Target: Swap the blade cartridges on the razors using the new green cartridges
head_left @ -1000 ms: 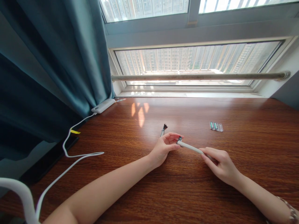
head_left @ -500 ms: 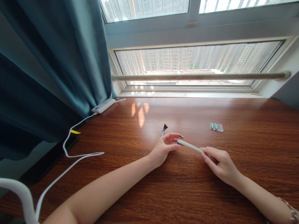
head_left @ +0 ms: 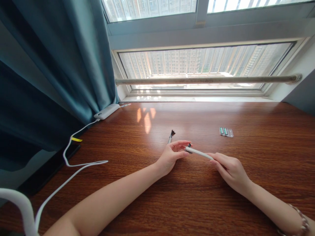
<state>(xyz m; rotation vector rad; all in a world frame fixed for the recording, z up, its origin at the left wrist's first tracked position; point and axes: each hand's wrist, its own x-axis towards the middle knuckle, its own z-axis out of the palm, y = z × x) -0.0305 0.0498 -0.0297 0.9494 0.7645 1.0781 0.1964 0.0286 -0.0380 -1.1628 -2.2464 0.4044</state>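
A razor (head_left: 199, 153) with a slim white handle is held between my two hands above the table. My right hand (head_left: 228, 167) is closed around the lower end of its handle. The thumb and fingers of my left hand (head_left: 173, 155) grip the small dark razor head (head_left: 189, 147) at the other end, from its two sides. Just beyond my left hand lies a small brush (head_left: 171, 135) with dark bristles, its lower end hidden behind the hand. Farther right, a clear blade case (head_left: 226, 131) holds green-and-white razor cartridges.
The wooden table (head_left: 142, 203) runs up to the window sill. A white power bank (head_left: 107, 111) lies by the blue curtain (head_left: 83, 59), with a white cable (head_left: 81, 164) looping forward from it. A metal rail (head_left: 206, 80) crosses the window.
The razor head has turned slightly between my left fingers and shows a darker side. My grip on the handle stays the same. The whole view has shifted a little.
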